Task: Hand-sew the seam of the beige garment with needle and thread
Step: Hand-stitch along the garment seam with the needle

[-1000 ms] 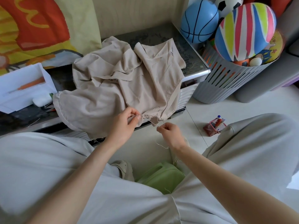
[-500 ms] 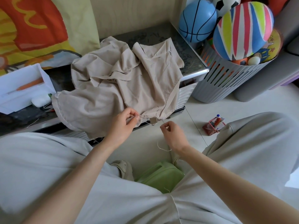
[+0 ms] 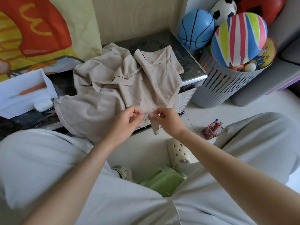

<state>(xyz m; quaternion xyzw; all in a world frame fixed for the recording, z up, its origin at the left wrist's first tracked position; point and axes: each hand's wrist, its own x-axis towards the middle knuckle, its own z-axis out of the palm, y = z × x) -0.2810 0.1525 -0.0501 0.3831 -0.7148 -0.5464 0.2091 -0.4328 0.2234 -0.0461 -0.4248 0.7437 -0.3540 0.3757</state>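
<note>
The crumpled beige garment [image 3: 113, 88] lies on a low dark table [image 3: 191, 65], and its near corner hangs over the front edge. My left hand [image 3: 128, 120] pinches the garment's edge at the seam. My right hand [image 3: 165, 119] is right beside it, fingertips almost touching the left ones. It pinches a thin needle [image 3: 154, 110] that sticks up and left from its fingers. A fine thread [image 3: 145, 127] hangs down from the seam below the hands.
A white box [image 3: 24, 93] with an orange tool stands on the table at the left. A grey slatted basket [image 3: 227, 88] full of balls stands at the right. On the floor are a small red pen holder [image 3: 212, 129], a green stool [image 3: 162, 181] and my cream clogs [image 3: 178, 151].
My right hand has moved up and left from below the table edge to the seam beside my left hand. The left hand kept its pinch on the fabric.
</note>
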